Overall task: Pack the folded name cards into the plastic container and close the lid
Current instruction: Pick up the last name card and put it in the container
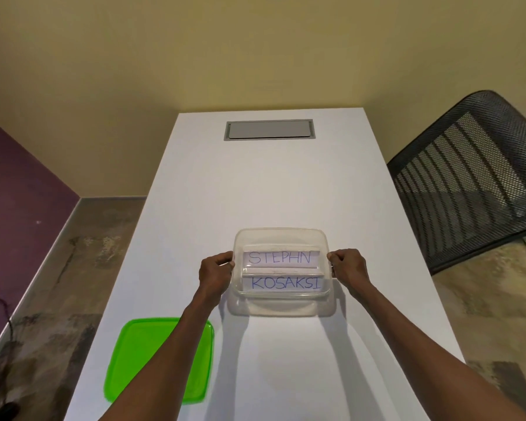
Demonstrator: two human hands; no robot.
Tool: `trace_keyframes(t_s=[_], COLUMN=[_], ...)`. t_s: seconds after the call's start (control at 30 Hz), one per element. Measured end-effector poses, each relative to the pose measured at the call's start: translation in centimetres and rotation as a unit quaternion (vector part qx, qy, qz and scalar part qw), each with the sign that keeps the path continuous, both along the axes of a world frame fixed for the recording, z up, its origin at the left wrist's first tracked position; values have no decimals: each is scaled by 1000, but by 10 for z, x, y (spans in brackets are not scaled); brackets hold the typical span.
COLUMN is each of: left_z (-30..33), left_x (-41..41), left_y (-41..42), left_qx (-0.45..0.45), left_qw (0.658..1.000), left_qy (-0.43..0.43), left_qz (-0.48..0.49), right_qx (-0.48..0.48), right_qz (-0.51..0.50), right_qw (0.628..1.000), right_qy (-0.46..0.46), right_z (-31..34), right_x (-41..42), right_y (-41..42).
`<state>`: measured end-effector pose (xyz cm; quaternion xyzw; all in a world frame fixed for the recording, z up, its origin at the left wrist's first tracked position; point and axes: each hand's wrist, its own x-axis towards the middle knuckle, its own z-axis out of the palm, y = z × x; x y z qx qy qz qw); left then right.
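Both hands hold a clear container with two name cards inside, its green lid lying apart on the white counter

The plastic container point(281, 238) appears tilted toward the camera, its shadow falling on the counter point(286, 183) beneath; inside, the card reading STEPHN point(280, 257) stands behind the card reading KOSAKSI point(285, 283). The left hand point(215, 272) grips the container's rim at 9 o'clock with fingers curled closed over the edge, and the right hand point(346, 265) grips the rim at 3 o'clock likewise, both arms stretched straight forward. The green lid point(140, 360) lies flat at 7 o'clock of the container, well apart, partly crossed by the left forearm. A grey recessed panel point(268, 129) sits at 12 o'clock, far up the counter, and a black mesh chair back point(468, 177) leans at 2 o'clock beside the counter's edge
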<state>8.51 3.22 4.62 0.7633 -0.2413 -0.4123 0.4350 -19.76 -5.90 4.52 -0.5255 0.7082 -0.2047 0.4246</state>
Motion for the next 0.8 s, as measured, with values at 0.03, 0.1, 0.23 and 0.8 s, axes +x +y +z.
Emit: trace_keyframes(t_s=[0.03, 0.1, 0.23, 0.8], left_z=[-2, -5, -7, -22], left_x=[-4, -9, -15, -15], left_y=[-1, -4, -7, -10], left_qx=[5, 10, 11, 18], left_qw=[1000, 1000, 999, 998], left_qy=[-4, -12, -36, -52], left_qz=[-3, -6, -22, -20], right_qx=[-2, -4, 8, 6], right_qz=[3, 8, 22, 47], right_qw=[1000, 1000, 999, 998], right_qy=[13, 25, 27, 34], right_z=[-2, -6, -14, -22], right_x=[-3, -6, -10, -12], right_y=[-2, -5, -11, -17])
